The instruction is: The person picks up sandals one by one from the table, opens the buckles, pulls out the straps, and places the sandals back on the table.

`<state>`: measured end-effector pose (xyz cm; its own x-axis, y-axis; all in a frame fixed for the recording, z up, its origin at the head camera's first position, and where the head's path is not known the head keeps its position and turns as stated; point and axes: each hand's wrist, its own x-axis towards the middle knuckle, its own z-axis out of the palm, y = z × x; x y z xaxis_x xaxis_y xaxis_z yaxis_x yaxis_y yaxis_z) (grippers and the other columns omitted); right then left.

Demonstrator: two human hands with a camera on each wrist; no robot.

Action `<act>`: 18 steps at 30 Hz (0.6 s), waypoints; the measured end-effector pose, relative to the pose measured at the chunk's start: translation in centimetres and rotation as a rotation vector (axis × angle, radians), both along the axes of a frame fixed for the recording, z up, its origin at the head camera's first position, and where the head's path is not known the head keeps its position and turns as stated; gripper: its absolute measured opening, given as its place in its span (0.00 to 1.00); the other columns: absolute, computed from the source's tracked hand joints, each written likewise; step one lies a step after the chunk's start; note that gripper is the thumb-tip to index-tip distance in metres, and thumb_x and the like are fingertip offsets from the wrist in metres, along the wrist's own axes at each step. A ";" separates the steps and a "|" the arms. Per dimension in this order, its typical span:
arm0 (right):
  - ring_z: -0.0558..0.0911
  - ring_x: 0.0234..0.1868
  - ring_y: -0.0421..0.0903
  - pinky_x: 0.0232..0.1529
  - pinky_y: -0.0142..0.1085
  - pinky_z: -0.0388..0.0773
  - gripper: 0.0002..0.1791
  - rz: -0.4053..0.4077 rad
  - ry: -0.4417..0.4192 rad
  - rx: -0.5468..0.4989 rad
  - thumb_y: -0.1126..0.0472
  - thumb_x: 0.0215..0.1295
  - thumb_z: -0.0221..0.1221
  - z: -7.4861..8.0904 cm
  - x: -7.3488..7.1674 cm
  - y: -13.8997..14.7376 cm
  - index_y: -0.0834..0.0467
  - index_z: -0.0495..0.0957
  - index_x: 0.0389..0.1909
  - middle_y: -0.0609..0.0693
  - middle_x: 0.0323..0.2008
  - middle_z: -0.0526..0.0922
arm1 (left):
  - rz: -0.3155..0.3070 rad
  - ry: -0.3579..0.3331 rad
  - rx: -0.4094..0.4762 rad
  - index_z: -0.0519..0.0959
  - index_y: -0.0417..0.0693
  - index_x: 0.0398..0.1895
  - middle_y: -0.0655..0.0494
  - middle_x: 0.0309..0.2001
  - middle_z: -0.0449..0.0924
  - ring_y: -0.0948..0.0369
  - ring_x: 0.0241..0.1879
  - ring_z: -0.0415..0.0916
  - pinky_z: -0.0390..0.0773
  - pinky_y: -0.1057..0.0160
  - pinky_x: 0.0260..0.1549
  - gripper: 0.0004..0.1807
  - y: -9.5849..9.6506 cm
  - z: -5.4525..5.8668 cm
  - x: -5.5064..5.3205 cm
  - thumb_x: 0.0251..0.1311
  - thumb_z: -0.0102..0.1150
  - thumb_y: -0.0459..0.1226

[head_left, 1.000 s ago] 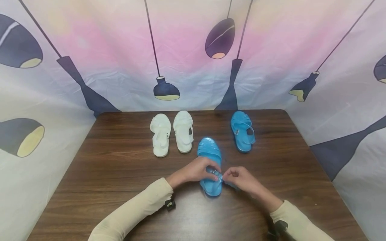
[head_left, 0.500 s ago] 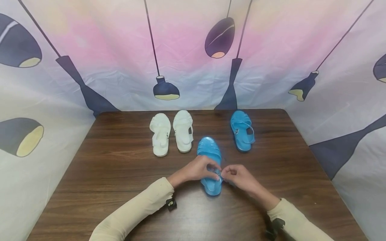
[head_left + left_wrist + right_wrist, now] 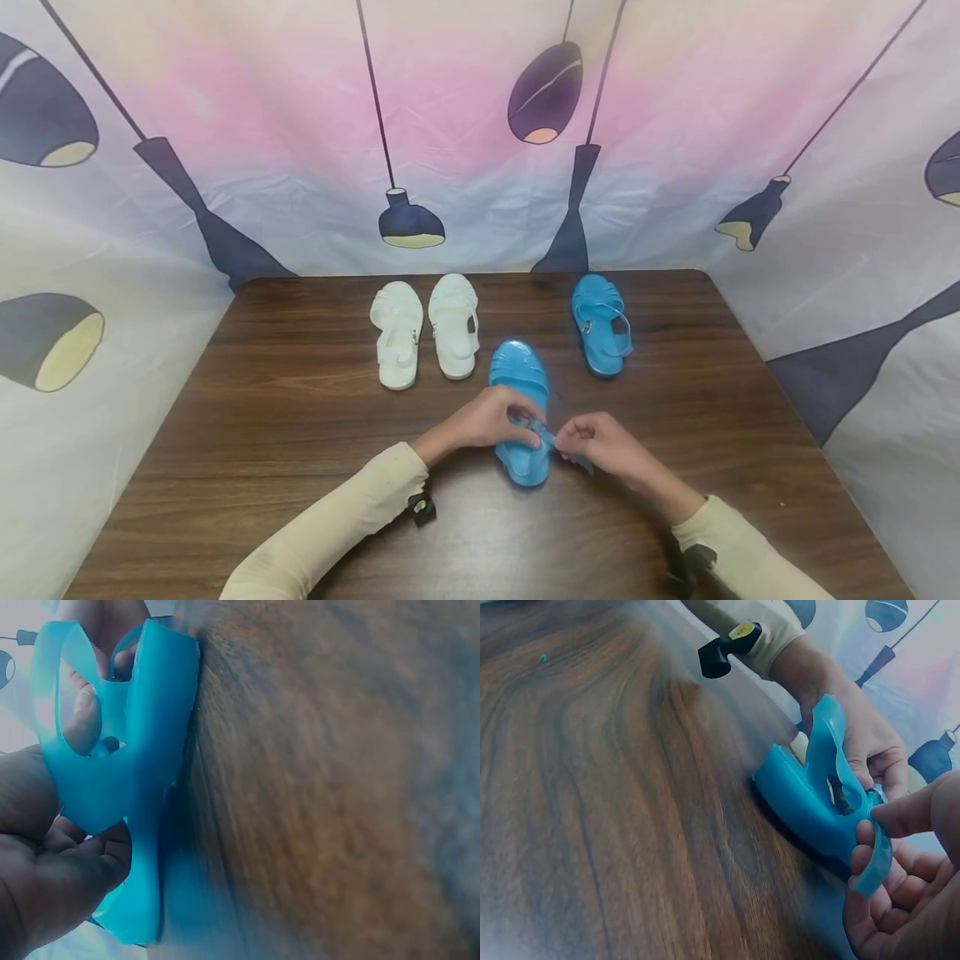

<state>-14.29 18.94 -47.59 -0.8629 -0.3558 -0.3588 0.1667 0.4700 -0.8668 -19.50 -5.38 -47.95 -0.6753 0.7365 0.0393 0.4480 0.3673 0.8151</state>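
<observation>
A blue sandal [image 3: 520, 367] lies on the brown wooden table [image 3: 315, 467], toe pointing away from me. My left hand [image 3: 489, 418] reaches over its left side and pinches it near the buckle [image 3: 875, 793]. My right hand [image 3: 606, 448], on the sandal's right, holds the loose end of the ankle strap [image 3: 876, 868] between thumb and fingers, with the tip sticking out past them. In the left wrist view the heel loop [image 3: 49, 697] stands up from the sole, and the fingers of both hands show around the sandal.
Two white sandals [image 3: 397, 333] stand side by side at the back left of the table. A second blue sandal [image 3: 600, 325], its strap looped, stands at the back right. Behind the table hangs a cloth [image 3: 300, 150] printed with lamps.
My right hand first comes in against the buckle, then draws back slightly to the right, and the strap now shows stretched between the hands. The left hand stays nearly still.
</observation>
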 end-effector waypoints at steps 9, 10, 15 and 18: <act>0.79 0.34 0.49 0.36 0.39 0.77 0.11 -0.040 -0.035 -0.030 0.57 0.69 0.64 0.1 -0.3 -0.7 0.61 0.84 0.40 0.52 0.33 0.84 | 0.014 -0.003 -0.004 0.88 0.51 0.45 0.63 0.42 0.89 0.70 0.42 0.82 0.81 0.68 0.45 0.15 -0.2 0.1 0.1 0.55 0.78 0.42; 0.79 0.33 0.49 0.35 0.39 0.77 0.10 -0.046 -0.039 -0.030 0.57 0.69 0.64 0.1 -0.3 -0.8 0.61 0.84 0.40 0.52 0.32 0.84 | 0.015 -0.004 -0.008 0.88 0.51 0.45 0.63 0.42 0.89 0.70 0.43 0.82 0.81 0.68 0.45 0.16 -0.2 0.1 0.1 0.55 0.78 0.42; 0.78 0.33 0.49 0.34 0.38 0.76 0.12 -0.060 -0.034 -0.044 0.54 0.69 0.64 0.0 -0.2 -1.0 0.61 0.84 0.40 0.52 0.32 0.83 | 0.022 -0.005 -0.013 0.88 0.51 0.45 0.62 0.43 0.89 0.70 0.44 0.82 0.81 0.69 0.46 0.15 -0.2 0.2 0.2 0.55 0.77 0.43; 0.79 0.34 0.50 0.36 0.39 0.76 0.14 -0.056 -0.025 -0.050 0.52 0.69 0.64 0.0 -0.1 -0.9 0.61 0.84 0.40 0.53 0.32 0.84 | 0.026 -0.004 -0.013 0.88 0.51 0.45 0.64 0.42 0.88 0.70 0.43 0.82 0.81 0.69 0.46 0.15 -0.3 0.1 0.3 0.56 0.77 0.43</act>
